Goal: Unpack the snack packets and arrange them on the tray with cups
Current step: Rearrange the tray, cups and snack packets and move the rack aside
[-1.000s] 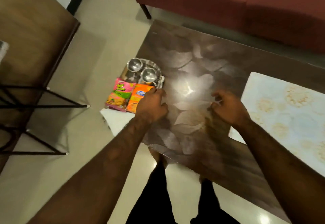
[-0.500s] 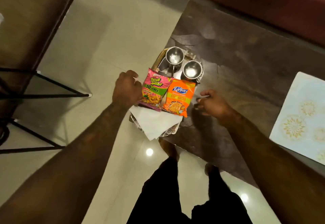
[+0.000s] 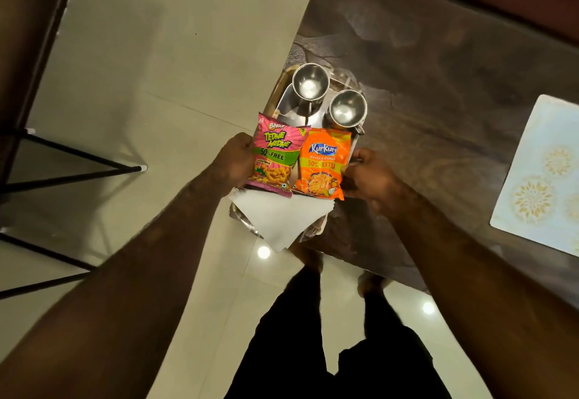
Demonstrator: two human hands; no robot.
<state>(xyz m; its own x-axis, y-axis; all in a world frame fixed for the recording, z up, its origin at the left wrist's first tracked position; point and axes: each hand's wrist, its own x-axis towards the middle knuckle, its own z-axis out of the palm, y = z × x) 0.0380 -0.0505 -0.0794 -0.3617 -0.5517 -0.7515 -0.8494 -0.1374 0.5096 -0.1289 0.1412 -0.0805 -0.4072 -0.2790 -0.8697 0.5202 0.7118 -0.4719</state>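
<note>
Tray (image 3: 283,97) sits at the table (image 3: 438,85) corner, its near end overhanging the floor. On tray: two steel cups (image 3: 310,85) at the far end; pink packet (image 3: 275,154) and orange packet (image 3: 322,163) side by side in the middle, touching; white napkin (image 3: 279,217) at the near end, partly under the packets. Left hand (image 3: 233,160) closed on the tray's left edge beside the pink packet. Right hand (image 3: 369,176) closed at the right edge, fingers touching the orange packet. Placemat (image 3: 539,176) well right of tray.
</note>
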